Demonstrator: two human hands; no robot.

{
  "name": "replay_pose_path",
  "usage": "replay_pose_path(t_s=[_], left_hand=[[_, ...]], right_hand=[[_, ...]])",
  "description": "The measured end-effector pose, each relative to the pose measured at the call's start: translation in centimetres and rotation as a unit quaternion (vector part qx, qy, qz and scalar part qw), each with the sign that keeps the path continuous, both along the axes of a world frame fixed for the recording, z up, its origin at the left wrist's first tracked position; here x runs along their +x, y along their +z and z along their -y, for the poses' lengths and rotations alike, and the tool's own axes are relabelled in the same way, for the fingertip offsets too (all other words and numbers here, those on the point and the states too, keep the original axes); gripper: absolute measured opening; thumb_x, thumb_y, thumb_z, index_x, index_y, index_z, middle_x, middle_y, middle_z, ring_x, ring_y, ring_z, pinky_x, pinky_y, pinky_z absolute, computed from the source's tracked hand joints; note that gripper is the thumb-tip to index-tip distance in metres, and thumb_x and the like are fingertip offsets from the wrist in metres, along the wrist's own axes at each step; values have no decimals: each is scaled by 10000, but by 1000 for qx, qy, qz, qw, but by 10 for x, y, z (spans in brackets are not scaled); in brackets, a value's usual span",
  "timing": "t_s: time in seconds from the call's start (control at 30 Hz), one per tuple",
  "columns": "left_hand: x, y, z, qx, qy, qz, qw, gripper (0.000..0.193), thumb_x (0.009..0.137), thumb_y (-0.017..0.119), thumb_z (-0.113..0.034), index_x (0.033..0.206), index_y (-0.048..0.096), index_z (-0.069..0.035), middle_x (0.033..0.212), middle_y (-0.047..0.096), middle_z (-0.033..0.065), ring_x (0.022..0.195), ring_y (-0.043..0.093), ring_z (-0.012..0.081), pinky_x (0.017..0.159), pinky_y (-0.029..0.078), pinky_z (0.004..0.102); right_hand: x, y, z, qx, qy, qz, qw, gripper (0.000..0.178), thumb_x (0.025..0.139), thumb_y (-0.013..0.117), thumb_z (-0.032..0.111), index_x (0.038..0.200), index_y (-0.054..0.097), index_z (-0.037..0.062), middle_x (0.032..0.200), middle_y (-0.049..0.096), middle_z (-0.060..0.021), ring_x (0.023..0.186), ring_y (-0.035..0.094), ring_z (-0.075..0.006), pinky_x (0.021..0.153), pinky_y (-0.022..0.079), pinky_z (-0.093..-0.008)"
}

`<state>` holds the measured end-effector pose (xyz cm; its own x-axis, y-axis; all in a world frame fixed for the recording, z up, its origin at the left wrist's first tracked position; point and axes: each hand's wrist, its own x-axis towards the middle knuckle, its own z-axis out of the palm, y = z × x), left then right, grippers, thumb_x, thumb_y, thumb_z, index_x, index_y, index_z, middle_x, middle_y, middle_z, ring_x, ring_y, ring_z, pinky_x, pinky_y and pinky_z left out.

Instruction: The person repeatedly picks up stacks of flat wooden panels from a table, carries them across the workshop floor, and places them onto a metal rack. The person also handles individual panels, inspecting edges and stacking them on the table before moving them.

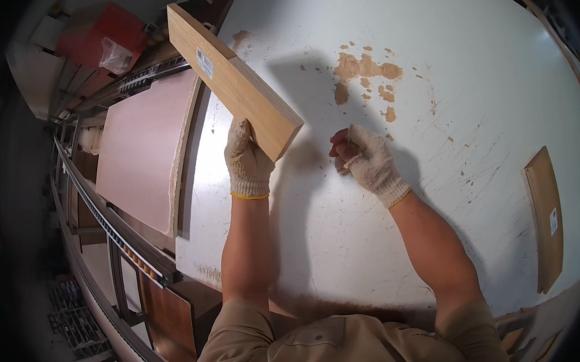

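Note:
My left hand (245, 158), in a white knitted glove with a yellow cuff edge, is closed around the near end of a wooden board (246, 83). The board is raised and slants away to the upper left, with a small white label (205, 62) on its broad face. Over the white tabletop (348, 244), to the right of the board, is my right hand (368, 159). It wears a similar glove with bare fingertips showing. Its fingers are curled together, and whatever lies between them, if anything, is hidden. The two hands are apart.
A second labelled wooden board (545, 220) lies at the table's right. Brown worn patches (363, 68) mark the white surface. Left of the table are a pale pinkish sheet (143, 151), a metal roller rail (129, 239) and a red box (102, 36) with clear plastic on it.

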<state>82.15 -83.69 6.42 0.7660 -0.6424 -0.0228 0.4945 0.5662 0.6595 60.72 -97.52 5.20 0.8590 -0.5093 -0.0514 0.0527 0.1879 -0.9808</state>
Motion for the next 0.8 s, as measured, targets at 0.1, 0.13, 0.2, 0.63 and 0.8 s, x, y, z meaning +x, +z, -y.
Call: replay_pose_path(t_s=[0.1,0.13,0.2,0.63,0.8], left_hand=[[-40,11,-54,-127,-117,43,984,635,1014,763,-279,1512,502,15,1200,733,166,1044,777,265,761,692,377],[-54,20,-63,-145,-133,56,979,632,1009,770,-264,1507,503,21,1193,734,169,1025,780,263,772,695,379],[-87,38,-76,-140,-134,86,977,629,999,786,-241,1493,509,33,1185,736,172,993,787,258,790,696,376],[-354,79,-75,280,-24,211,936,459,944,786,-87,1348,597,19,1167,669,50,977,596,88,860,513,259],[-424,80,-28,231,-85,264,933,401,970,757,-100,1299,584,50,1031,748,131,860,742,193,777,592,340]], right_hand=[[6,22,-7,16,-11,-54,998,157,1061,485,-38,1104,634,-68,947,675,-90,736,574,-109,655,504,-309],[8,22,-6,22,-6,-36,999,155,1068,497,-25,1110,640,-68,947,678,-92,739,581,-112,665,513,-310],[10,7,-5,33,-1,-4,999,154,1081,519,0,1121,652,-68,949,684,-97,744,595,-117,684,532,-312],[-162,216,-58,-480,3,-266,836,1377,852,839,650,1716,30,-53,1715,228,-336,1553,380,-449,1282,395,-479],[-225,216,-47,-578,-163,-318,733,1351,819,887,549,1704,77,-73,1668,289,-312,1568,313,-460,1286,395,-507]])
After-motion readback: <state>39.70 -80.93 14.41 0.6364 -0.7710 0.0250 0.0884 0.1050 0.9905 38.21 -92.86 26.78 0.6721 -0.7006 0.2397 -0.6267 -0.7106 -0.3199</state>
